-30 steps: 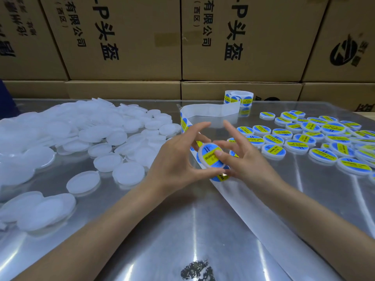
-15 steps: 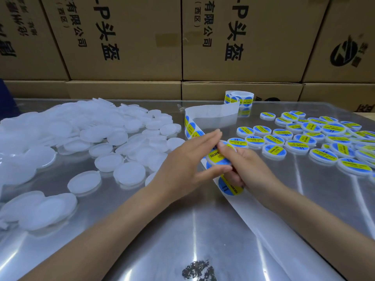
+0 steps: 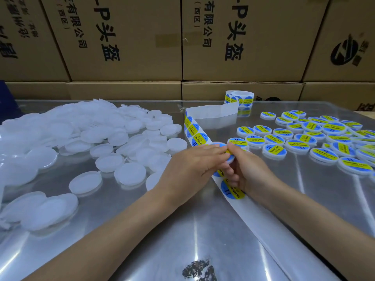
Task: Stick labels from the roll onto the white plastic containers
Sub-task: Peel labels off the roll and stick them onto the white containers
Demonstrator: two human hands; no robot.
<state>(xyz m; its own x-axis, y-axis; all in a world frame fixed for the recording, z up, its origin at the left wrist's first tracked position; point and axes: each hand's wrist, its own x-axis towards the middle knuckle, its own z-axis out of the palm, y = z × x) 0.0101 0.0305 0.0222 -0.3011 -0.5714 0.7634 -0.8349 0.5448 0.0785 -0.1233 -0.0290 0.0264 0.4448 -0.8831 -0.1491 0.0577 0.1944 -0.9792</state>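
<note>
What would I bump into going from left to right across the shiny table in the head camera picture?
Heap of plain white round plastic containers → left hand → right hand → spread of white round containers with blue and yellow labels.

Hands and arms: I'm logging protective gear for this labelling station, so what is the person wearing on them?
Nothing shows on either. The left hand and right hand are bare, with no gloves, rings or watch visible, and both forearms are uncovered to the frame edge, so no sleeves are in view.
</note>
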